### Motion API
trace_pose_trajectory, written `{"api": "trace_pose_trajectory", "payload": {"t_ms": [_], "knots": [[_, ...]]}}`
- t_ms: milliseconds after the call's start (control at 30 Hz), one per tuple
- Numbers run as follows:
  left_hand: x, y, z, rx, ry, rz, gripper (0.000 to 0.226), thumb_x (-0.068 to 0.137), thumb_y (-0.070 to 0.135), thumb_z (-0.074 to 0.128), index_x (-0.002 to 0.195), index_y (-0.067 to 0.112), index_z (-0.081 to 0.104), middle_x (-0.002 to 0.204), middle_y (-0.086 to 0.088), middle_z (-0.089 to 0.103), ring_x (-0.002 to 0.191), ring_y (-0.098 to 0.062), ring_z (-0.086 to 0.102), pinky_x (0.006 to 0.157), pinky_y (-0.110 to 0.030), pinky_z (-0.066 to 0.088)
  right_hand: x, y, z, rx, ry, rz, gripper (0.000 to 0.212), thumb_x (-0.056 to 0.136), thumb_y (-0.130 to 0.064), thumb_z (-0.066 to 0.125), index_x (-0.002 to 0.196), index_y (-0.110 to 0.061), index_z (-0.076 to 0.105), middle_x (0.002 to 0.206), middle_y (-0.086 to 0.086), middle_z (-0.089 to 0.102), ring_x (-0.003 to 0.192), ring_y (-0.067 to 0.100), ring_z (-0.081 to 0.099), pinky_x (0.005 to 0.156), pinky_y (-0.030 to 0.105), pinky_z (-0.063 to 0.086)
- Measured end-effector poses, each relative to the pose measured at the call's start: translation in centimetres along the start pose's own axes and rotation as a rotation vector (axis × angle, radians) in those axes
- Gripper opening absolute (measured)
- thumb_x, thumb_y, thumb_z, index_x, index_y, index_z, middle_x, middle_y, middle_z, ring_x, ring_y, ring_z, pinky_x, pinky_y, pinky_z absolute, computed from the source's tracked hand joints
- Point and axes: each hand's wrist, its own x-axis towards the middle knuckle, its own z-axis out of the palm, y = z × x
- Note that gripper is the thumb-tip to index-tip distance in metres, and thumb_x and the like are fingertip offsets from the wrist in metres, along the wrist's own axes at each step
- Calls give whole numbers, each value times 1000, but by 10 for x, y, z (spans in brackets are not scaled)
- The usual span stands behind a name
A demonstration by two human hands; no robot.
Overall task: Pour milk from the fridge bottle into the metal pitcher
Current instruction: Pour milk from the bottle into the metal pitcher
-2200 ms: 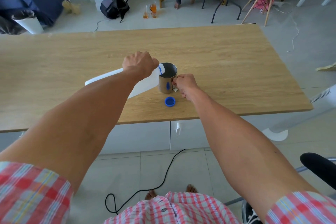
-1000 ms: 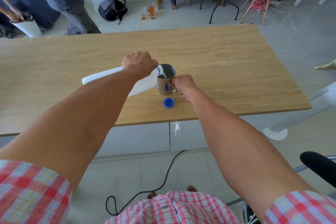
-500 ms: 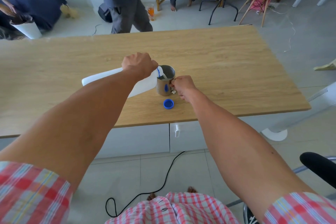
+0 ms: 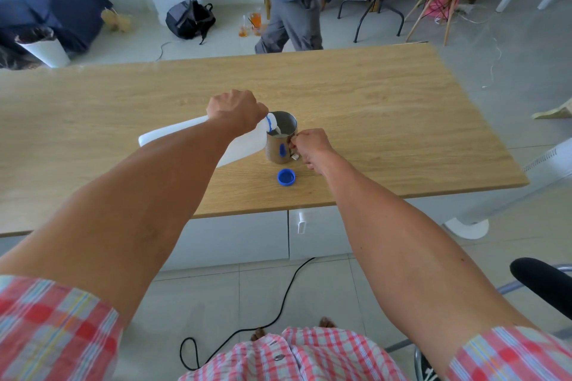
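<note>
Now L hand [image 4: 236,110] fingers clamp tipped bottle [image 4: 173,136]; R hand [image 4: 311,145] fingers grip pitcher [image 4: 278,148] handle.

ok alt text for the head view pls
The left hand tips a white milk bottle into a metal pitcher on a wooden table, while the right hand holds its handle. A blue cap lies nearby.

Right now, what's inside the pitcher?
White milk shows low inside the pitcher, where the tilted bottle has its mouth over the rim. The near wall hides the bottom, so its depth can't be judged.
</note>
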Motion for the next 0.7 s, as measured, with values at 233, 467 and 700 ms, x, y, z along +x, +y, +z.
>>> {"api": "trace_pose_trajectory", "payload": {"t_ms": [233,467,700], "knots": [[1,-1,0,1,1,-2,39,101,39,36,88,10,59,74,-6,51,77,-30,55,66,-36,40,3,2,1,1,-1,6,25,101,-7,50,101,-6,75,85,11,63,47,12,37,30,15,23],[2,-1,0,-1,-15,2,38,100,38,38,85,11,59,75,-6,52,76,-29,55,65,-35,39,-2,0,-1,13,-6,-6,24,101,-6,49,91,-9,71,84,11,63,44,11,35,31,15,23],[1,0,-1,1,-17,-2,38,100,38,37,81,11,56,75,-6,53,74,-29,55,64,-35,39,-4,-1,-2,24,-8,-5,23,102,-6,50,94,-8,72,85,12,65,44,11,35,30,13,22]]}}
